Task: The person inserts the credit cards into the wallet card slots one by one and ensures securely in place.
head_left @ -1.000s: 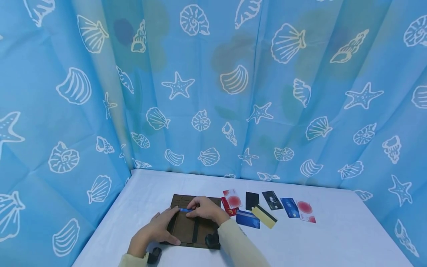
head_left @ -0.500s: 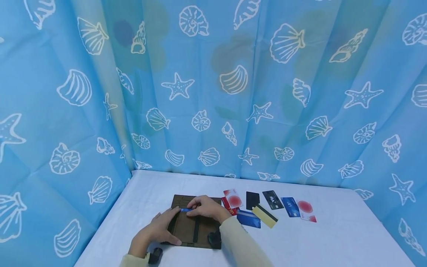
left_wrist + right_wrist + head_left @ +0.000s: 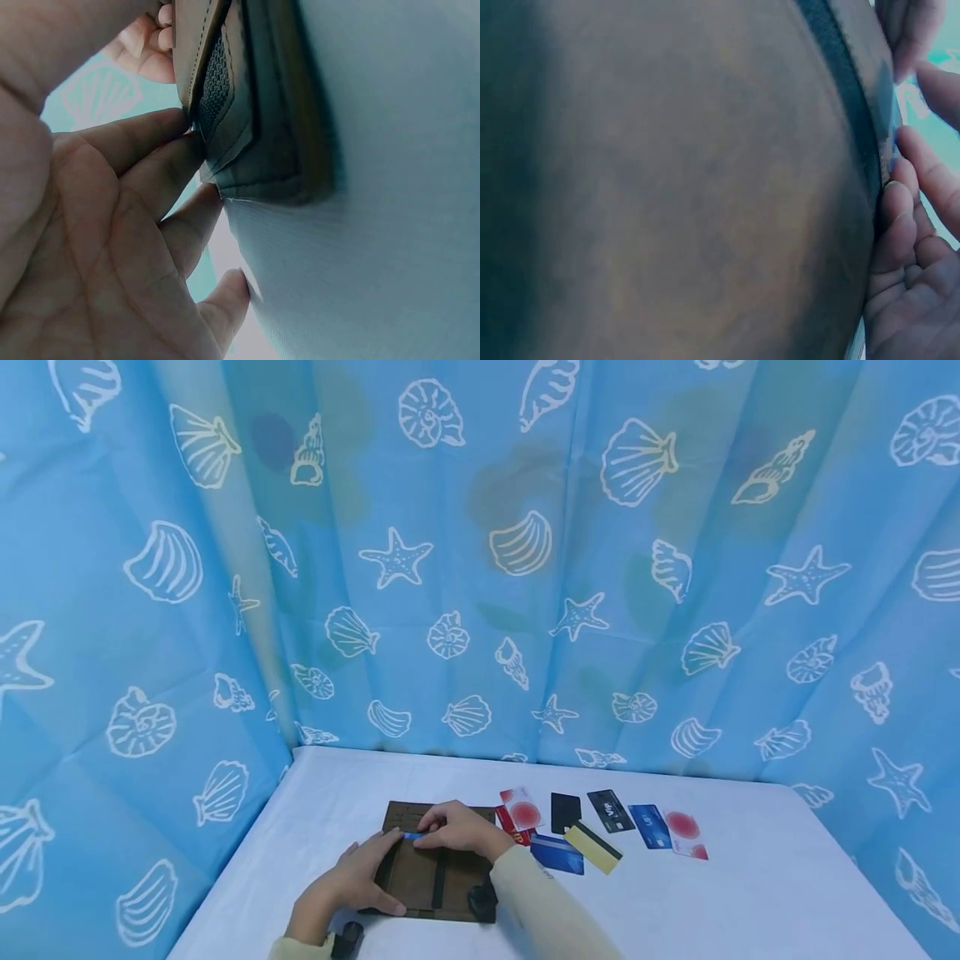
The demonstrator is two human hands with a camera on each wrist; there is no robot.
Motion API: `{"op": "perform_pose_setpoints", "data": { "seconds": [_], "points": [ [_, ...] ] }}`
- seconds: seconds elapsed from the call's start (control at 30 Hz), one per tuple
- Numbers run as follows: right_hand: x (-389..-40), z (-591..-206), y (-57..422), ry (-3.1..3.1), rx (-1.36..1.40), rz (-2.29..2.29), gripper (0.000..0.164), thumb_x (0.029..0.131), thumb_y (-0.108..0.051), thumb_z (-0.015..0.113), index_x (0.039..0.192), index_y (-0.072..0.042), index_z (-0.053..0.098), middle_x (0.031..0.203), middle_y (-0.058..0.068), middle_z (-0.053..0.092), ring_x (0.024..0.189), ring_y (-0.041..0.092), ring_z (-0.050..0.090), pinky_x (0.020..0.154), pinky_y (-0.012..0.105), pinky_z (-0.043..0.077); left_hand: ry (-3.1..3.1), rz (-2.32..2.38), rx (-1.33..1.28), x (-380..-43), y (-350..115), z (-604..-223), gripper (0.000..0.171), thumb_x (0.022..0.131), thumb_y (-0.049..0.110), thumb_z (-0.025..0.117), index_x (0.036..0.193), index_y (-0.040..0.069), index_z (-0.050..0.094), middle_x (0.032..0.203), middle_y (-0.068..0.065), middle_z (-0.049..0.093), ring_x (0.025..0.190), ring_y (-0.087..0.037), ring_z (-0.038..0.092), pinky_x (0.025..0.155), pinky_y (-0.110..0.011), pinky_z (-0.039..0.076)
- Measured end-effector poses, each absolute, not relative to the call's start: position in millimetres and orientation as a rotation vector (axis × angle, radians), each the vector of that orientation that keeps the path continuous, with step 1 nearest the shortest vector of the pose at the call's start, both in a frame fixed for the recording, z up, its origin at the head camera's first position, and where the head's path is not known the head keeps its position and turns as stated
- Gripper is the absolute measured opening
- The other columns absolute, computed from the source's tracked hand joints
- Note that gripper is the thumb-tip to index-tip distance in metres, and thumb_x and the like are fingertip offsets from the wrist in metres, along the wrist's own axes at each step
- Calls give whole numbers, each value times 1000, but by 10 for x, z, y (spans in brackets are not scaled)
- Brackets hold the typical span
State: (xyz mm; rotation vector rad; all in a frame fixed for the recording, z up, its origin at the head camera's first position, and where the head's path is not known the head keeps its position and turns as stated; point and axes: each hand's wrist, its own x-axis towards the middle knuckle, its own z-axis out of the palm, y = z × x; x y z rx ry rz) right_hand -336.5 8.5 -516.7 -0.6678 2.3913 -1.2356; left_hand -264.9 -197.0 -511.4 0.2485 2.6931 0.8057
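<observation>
A brown leather wallet (image 3: 408, 881) lies spread flat on the table, a black strap (image 3: 439, 878) running down its inside. At the top of its left pocket shows the narrow edge of a blue card (image 3: 412, 836), most of it hidden. My right hand (image 3: 462, 829) pinches that edge between thumb and forefinger, its other fingers curled in. My left hand (image 3: 352, 881) spans the wallet's left side, fingertips by the card's left end and thumb at the near edge. In the left wrist view its fairly straight fingers (image 3: 161, 161) touch the wallet's border, where a mesh-lined pocket shows.
Right of the wallet, several cards lie scattered on the white tablecloth (image 3: 750, 893): a red VIP card (image 3: 504, 818), a white card with a red disc (image 3: 522, 811), a black card (image 3: 564, 811), a yellow card (image 3: 593, 847) and blue ones. A blue shell-print curtain (image 3: 480, 568) stands behind.
Both hands keep nearly the same place on the wallet and blue card. The whole head view shifts slightly.
</observation>
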Motion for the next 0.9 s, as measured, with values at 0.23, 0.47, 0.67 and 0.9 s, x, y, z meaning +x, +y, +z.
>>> {"op": "perform_pose_setpoints", "data": {
  "seconds": [0.23, 0.47, 0.67, 0.9],
  "points": [
    [-3414, -5138, 110, 2436, -678, -1214, 24, 87, -30, 76, 104, -14, 72, 89, -3, 64, 83, 14, 57, 73, 27, 53, 2689, 802, 253, -2665, -1955, -5102, 107, 62, 35, 94, 149, 8, 39, 154, -19, 41, 146, -42, 29, 119, -68, 13],
    [-3454, -5136, 168, 2479, -630, -1288, 23, 87, -30, 76, 103, -13, 71, 88, -2, 65, 79, 15, 60, 71, 27, 58, 2688, 817, 279, -2643, -1984, -5093, 106, 62, 35, 94, 149, 8, 39, 154, -20, 40, 146, -43, 29, 118, -70, 13],
    [-3476, -5077, 298, 2523, -567, -1308, 22, 88, -29, 76, 102, -14, 71, 89, -1, 64, 79, 16, 60, 71, 29, 60, 2696, 825, 271, -2641, -1991, -5092, 107, 62, 36, 94, 150, 9, 39, 155, -20, 39, 146, -43, 28, 120, -68, 13],
    [-3545, -5040, 463, 2529, -515, -1315, 23, 87, -27, 77, 104, -12, 71, 91, 2, 63, 79, 17, 61, 73, 32, 62, 2696, 827, 251, -2619, -1977, -5080, 108, 61, 36, 95, 149, 9, 39, 154, -20, 40, 146, -43, 29, 120, -66, 13]
  ]
}}
